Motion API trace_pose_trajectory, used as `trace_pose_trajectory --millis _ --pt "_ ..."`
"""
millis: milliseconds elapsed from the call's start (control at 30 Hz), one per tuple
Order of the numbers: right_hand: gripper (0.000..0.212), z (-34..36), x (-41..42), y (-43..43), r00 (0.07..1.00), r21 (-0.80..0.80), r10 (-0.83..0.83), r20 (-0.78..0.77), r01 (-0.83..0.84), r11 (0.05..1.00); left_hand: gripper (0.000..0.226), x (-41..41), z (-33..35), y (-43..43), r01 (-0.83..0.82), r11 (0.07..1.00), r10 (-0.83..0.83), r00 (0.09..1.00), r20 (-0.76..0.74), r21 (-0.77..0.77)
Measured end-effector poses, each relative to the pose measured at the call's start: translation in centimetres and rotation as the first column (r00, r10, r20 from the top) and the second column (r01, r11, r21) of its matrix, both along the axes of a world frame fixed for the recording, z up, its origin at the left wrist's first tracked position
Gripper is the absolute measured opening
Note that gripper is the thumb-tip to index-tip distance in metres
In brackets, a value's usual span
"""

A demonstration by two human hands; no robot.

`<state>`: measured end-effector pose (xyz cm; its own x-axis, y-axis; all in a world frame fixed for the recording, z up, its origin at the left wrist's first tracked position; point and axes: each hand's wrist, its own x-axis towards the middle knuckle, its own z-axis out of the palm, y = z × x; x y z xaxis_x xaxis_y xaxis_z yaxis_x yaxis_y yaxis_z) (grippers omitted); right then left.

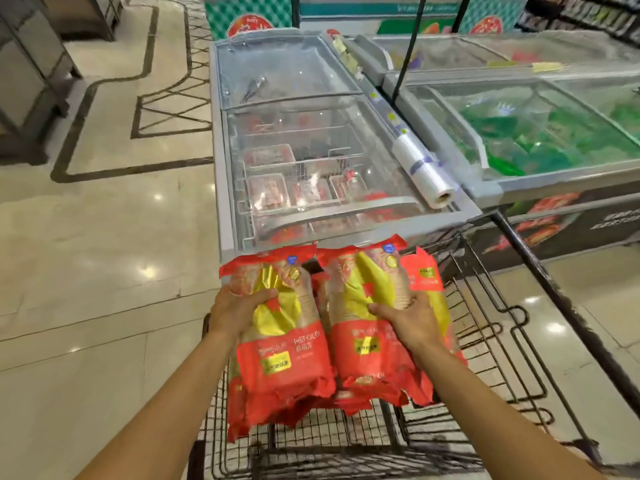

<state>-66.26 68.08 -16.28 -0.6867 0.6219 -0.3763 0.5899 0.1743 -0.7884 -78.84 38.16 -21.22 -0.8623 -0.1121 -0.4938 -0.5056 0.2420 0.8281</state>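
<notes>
Head-worn wide view, facing forward and down, close above cart (349,459)

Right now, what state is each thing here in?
left grip: curled round the left pack
right grip: curled round the right pack
left pack: sealed, held above the cart
right pack: sealed, held above the cart
cart: part loaded with more packs
freezer: glass lid drawn over it
bag roll: wound up, lying on the freezer edge
</notes>
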Motion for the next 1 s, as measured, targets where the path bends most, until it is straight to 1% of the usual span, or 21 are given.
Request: trace_pose_trajectory --millis 67,100,200,233,300,333,400,433,500,567,600,667,700,733,767,833,867,900,967,1000 --pt "0.066 -1.1 -1.2 0.2 1.000 0.013 -0.012 0.028 0.011 1.000 0.066 -0.5 0.3 1.0 0.001 1.000 -0.001 1.000 0.019 0.003" --pt "0.067 -1.7 -1.8 0.4 0.999 0.016 -0.017 0.046 0.016 1.000 0.063 -0.9 0.5 1.6 0.011 1.000 -0.011 1.000 0.023 0.012" --pt "0.070 -3.1 -3.6 0.8 0.995 0.035 0.025 0.094 -0.028 0.999 0.069 -2.6 -1.0 2.7 0.037 0.999 -0.037 0.999 0.037 0.003" --pt "0.071 -3.4 -4.1 0.9 0.993 0.051 0.049 0.106 -0.054 0.997 0.076 -3.2 -1.9 2.9 0.015 1.000 -0.015 0.999 0.033 -0.007" --pt "0.072 -4.0 -4.6 1.0 0.986 0.062 0.089 0.140 -0.098 0.993 0.098 -3.4 -1.9 3.6 -0.005 0.998 0.008 0.999 0.047 -0.068" --pt "0.072 -4.3 -4.9 1.1 0.980 0.074 0.110 0.164 -0.123 0.990 0.098 -3.5 -2.1 4.0 0.008 0.997 -0.003 0.999 0.050 -0.080" --pt "0.071 -4.5 -5.0 1.0 0.967 0.109 0.163 0.195 -0.187 0.976 0.077 -3.3 -1.9 4.3 0.024 0.994 -0.020 0.999 0.039 -0.105" --pt "0.072 -4.7 -5.1 1.1 0.963 0.143 0.170 0.207 -0.202 0.969 0.073 -3.2 -1.5 4.7 0.025 0.994 -0.023 0.999 0.024 -0.106" --pt "0.074 -4.4 -5.0 1.0 0.943 0.248 0.201 0.264 -0.268 0.931 0.072 -2.6 -1.1 5.4 0.042 0.993 -0.042 0.999 0.002 -0.110" --pt "0.071 -4.3 -5.0 0.9 0.912 0.372 0.208 0.354 -0.341 0.863 0.066 -2.3 -1.1 5.6 0.072 0.984 -0.074 0.997 -0.006 -0.164" --pt "0.071 -4.0 -4.7 0.9 0.901 0.404 0.211 0.380 -0.367 0.838 0.063 -1.8 -0.9 5.8 0.087 0.980 -0.090 0.996 -0.006 -0.181" --pt "0.069 -3.7 -4.8 1.0 0.880 0.407 0.227 0.417 -0.404 0.819 0.058 -1.7 -1.0 5.6 0.150 0.968 -0.153 0.988 -0.003 -0.202" --pt "0.070 -3.2 -4.5 1.0 0.867 0.403 0.255 0.428 -0.436 0.805 0.057 -1.0 -0.3 5.5 0.177 0.960 -0.187 0.982 -0.025 -0.216" --pt "0.071 -2.9 -4.4 1.0 0.852 0.396 0.278 0.444 -0.464 0.792 0.059 -0.8 -0.4 5.3 0.208 0.946 -0.226 0.973 -0.047 -0.248" --pt "0.072 -3.1 -4.4 1.0 0.842 0.391 0.293 0.454 -0.483 0.784 0.063 -1.1 -1.8 4.9 0.224 0.931 -0.251 0.966 -0.061 -0.290" --pt "0.074 -1.7 -3.6 1.2 0.837 0.397 0.343 0.427 -0.514 0.761 0.072 -0.4 -2.8 4.3 0.255 0.906 -0.301 0.950 -0.089 -0.339" --pt "0.074 -1.6 -3.8 1.1 0.829 0.391 0.376 0.413 -0.535 0.749 0.073 -0.6 -3.6 4.1 0.279 0.889 -0.329 0.941 -0.083 -0.362" --pt "0.074 -0.4 -3.0 1.3 0.823 0.403 0.415 0.388 -0.557 0.726 0.071 0.5 -2.4 4.3 0.295 0.875 -0.356 0.929 -0.098 -0.385" --pt "0.074 1.1 -2.6 1.2 0.794 0.449 0.480 0.373 -0.608 0.655 0.071 1.5 -0.7 4.8 0.300 0.858 -0.371 0.923 -0.098 -0.418" --pt "0.074 2.1 -2.3 1.1 0.785 0.491 0.501 0.365 -0.619 0.613 0.078 2.1 0.5 5.2 0.302 0.839 -0.396 0.909 -0.127 -0.453"
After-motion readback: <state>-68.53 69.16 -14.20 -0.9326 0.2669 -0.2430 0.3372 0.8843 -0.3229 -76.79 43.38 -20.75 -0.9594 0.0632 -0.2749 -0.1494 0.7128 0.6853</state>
